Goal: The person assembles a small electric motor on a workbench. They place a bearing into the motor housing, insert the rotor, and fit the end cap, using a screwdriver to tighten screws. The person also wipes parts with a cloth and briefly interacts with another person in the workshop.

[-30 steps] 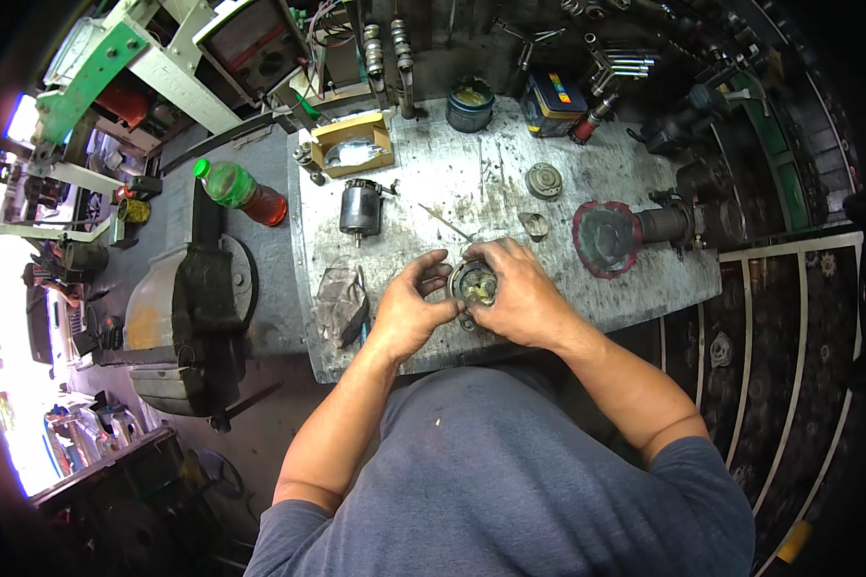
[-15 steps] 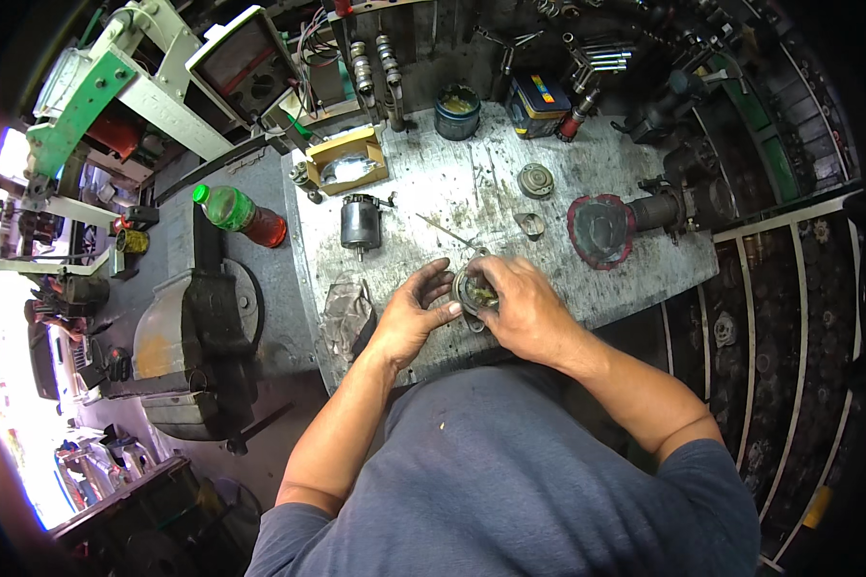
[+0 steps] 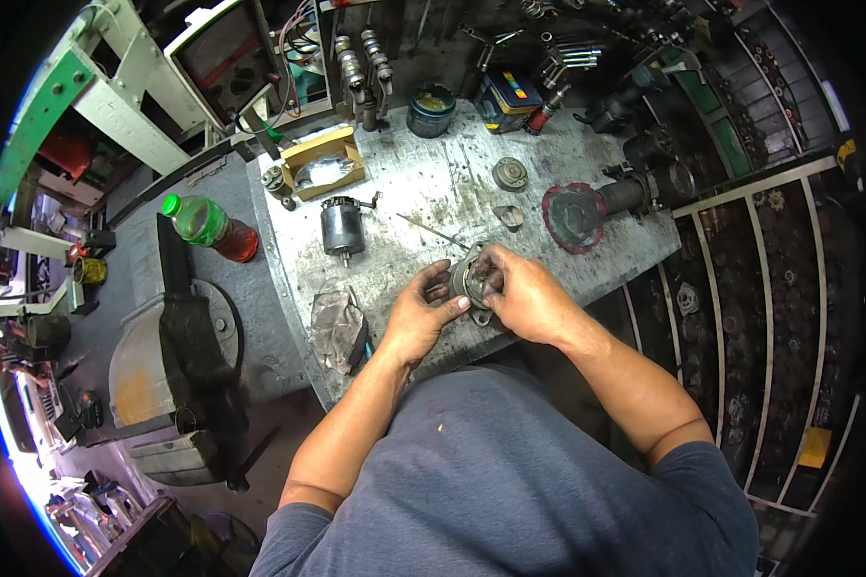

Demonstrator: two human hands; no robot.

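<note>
Left hand (image 3: pixel 421 310) clamps the round metal part (image 3: pixel 463 281), thumb against fingers | right hand (image 3: pixel 522 291) bunches fingers beside it; I can't tell if they pinch | best hold steady, work gently

Round metal part (image 3: pixel 465 280) at a worn workbench (image 3: pixel 423 188)
Left hand (image 3: pixel 423 312) holds its left side, right hand (image 3: pixel 527 296) its right.
</note>
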